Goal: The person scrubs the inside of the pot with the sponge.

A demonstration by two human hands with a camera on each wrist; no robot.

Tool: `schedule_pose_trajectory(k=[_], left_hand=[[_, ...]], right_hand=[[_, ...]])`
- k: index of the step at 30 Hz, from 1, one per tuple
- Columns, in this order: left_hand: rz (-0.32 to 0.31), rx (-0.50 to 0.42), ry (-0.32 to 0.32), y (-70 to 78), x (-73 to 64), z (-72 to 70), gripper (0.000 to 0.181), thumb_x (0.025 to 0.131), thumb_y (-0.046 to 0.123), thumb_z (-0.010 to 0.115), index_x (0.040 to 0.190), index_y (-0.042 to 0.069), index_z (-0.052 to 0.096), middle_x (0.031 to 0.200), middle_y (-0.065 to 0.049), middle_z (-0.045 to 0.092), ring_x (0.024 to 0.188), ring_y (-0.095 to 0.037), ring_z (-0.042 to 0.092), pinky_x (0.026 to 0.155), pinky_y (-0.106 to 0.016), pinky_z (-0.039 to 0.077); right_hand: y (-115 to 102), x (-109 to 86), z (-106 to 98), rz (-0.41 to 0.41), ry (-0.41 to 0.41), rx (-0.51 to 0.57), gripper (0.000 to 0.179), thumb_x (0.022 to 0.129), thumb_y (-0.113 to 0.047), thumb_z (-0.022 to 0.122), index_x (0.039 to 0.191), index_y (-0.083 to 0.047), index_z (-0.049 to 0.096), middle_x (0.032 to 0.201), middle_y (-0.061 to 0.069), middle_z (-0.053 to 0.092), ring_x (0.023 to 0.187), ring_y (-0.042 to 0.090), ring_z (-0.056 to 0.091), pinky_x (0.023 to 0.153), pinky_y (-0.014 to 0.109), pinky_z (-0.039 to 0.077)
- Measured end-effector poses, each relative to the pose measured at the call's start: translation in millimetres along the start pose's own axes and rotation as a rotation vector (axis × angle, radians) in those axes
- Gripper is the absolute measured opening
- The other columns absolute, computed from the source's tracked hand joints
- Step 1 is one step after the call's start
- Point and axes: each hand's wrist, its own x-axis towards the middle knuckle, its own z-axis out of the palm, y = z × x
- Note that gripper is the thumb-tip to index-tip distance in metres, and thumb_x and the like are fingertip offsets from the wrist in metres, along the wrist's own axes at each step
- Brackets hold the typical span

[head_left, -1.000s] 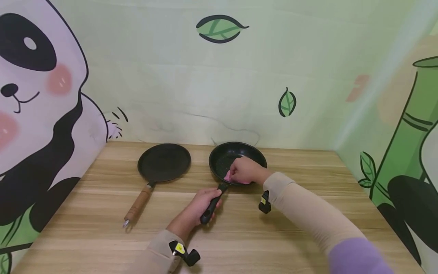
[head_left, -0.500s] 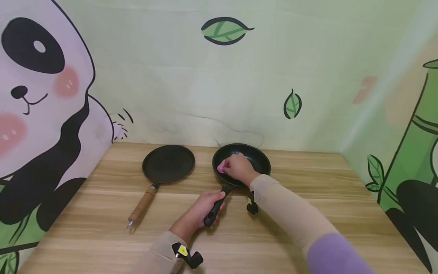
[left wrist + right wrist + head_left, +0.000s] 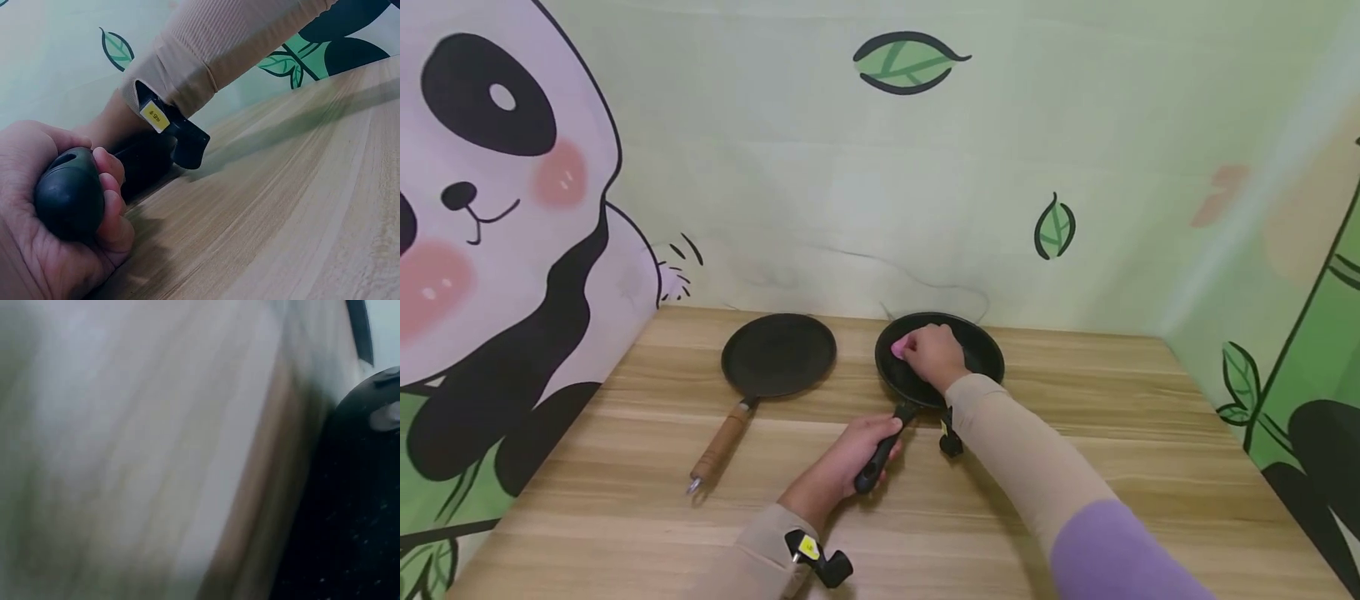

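My left hand (image 3: pixel 859 450) grips the black handle (image 3: pixel 880 454) of a deep frying pan (image 3: pixel 985 354) on the wooden table. In the left wrist view, the fingers curl round the rounded handle end (image 3: pixel 70 197). My right hand (image 3: pixel 936 354) is inside the pan, pinching a small pink cloth (image 3: pixel 899 346) near the left side of the pan's interior. Most of the cloth is hidden under the fingers. The right wrist view has the speckled dark pan surface (image 3: pixel 350 519) along its right side.
A flat black pan (image 3: pixel 778 354) with a wooden handle (image 3: pixel 721 442) lies left of the frying pan. Behind both pans rises a pale green wall (image 3: pixel 760 167) with leaf and panda drawings. The wooden table (image 3: pixel 1075 417) extends to the right.
Relative to the frying pan, my right hand has moved the pink cloth from the front of the interior leftward and farther back. My left hand keeps its grip; the head view has shifted slightly.
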Motion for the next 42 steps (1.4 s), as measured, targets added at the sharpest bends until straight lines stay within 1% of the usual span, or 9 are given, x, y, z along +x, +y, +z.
schedule_pose_trajectory(k=[3, 6, 8, 11, 20, 24, 28, 35, 42], left_hand=[[0.002, -0.001, -0.011, 0.7, 0.2, 1.8, 0.039, 0.103, 0.028, 0.051, 0.126, -0.004, 0.052, 0.069, 0.002, 0.053, 0.044, -0.01, 0.045, 0.036, -0.022, 0.038], [0.006, -0.003, -0.015, 1.3, 0.3, 2.3, 0.039, 0.103, 0.027, 0.051, 0.127, -0.004, 0.052, 0.069, 0.002, 0.053, 0.043, -0.01, 0.044, 0.035, -0.022, 0.038], [0.008, -0.004, -0.015, 1.5, 0.1, 2.4, 0.04, 0.103, 0.027, 0.051, 0.127, -0.004, 0.052, 0.068, 0.002, 0.053, 0.042, -0.01, 0.044, 0.035, -0.022, 0.038], [-0.001, -0.008, -0.012, 2.4, -0.2, 2.6, 0.04, 0.103, 0.028, 0.052, 0.127, -0.004, 0.052, 0.068, 0.002, 0.053, 0.042, -0.01, 0.044, 0.035, -0.022, 0.038], [-0.005, -0.006, 0.001, 4.2, 0.2, 3.7, 0.041, 0.102, 0.028, 0.052, 0.129, -0.003, 0.053, 0.068, 0.002, 0.053, 0.042, -0.01, 0.044, 0.035, -0.022, 0.038], [-0.011, 0.001, 0.015, 3.4, 0.0, 4.2, 0.038, 0.102, 0.028, 0.052, 0.126, -0.001, 0.054, 0.067, 0.002, 0.053, 0.041, -0.01, 0.044, 0.034, -0.022, 0.037], [-0.019, 0.006, 0.023, 3.2, -0.3, 4.2, 0.037, 0.101, 0.029, 0.053, 0.126, 0.001, 0.054, 0.068, 0.001, 0.053, 0.042, -0.011, 0.043, 0.034, -0.022, 0.037], [-0.027, 0.013, 0.025, 2.3, -0.3, 1.0, 0.041, 0.1, 0.03, 0.055, 0.129, 0.002, 0.053, 0.069, 0.001, 0.054, 0.043, -0.011, 0.044, 0.036, -0.022, 0.038], [-0.011, 0.01, 0.014, 2.7, -1.1, 1.7, 0.04, 0.101, 0.029, 0.053, 0.126, -0.002, 0.054, 0.069, 0.002, 0.053, 0.046, -0.011, 0.044, 0.037, -0.022, 0.038]], right_hand=[[4.3, 0.6, -1.0, -0.013, 0.009, 0.003, 0.022, 0.094, -0.031, 0.067, 0.076, -0.019, 0.074, 0.079, 0.001, 0.065, 0.087, 0.025, 0.056, 0.071, 0.036, 0.05], [6.6, 1.8, -3.3, -0.039, -0.007, 0.022, 0.019, 0.093, -0.03, 0.068, 0.083, -0.017, 0.078, 0.082, 0.0, 0.071, 0.087, 0.023, 0.061, 0.076, 0.036, 0.053], [7.1, 1.9, -6.0, -0.066, -0.035, 0.031, 0.019, 0.093, -0.03, 0.07, 0.091, -0.015, 0.08, 0.089, 0.001, 0.074, 0.089, 0.022, 0.064, 0.083, 0.035, 0.053], [6.1, 0.0, -11.9, -0.106, -0.09, 0.038, 0.019, 0.092, -0.029, 0.071, 0.095, -0.013, 0.08, 0.095, 0.002, 0.076, 0.092, 0.021, 0.066, 0.088, 0.036, 0.054], [2.2, -12.4, -32.5, -0.287, -0.308, -0.012, 0.013, 0.092, -0.027, 0.074, 0.093, -0.015, 0.08, 0.09, -0.004, 0.073, 0.086, 0.015, 0.061, 0.088, 0.034, 0.052], [3.4, -18.3, -37.5, -0.337, -0.357, -0.019, 0.011, 0.092, -0.026, 0.075, 0.09, -0.017, 0.08, 0.086, -0.007, 0.072, 0.084, 0.013, 0.061, 0.087, 0.034, 0.052], [6.2, -19.9, -34.2, -0.358, -0.342, -0.007, 0.01, 0.091, -0.026, 0.075, 0.088, -0.018, 0.08, 0.08, -0.009, 0.07, 0.08, 0.013, 0.059, 0.082, 0.033, 0.052], [5.7, -7.9, -18.6, -0.315, -0.232, -0.009, 0.013, 0.093, -0.027, 0.072, 0.091, -0.018, 0.081, 0.081, -0.009, 0.071, 0.081, 0.012, 0.061, 0.082, 0.03, 0.052], [3.6, 2.7, -13.1, -0.258, -0.126, -0.081, 0.018, 0.094, -0.029, 0.069, 0.09, -0.016, 0.08, 0.078, -0.007, 0.072, 0.092, 0.022, 0.06, 0.094, 0.038, 0.045]])
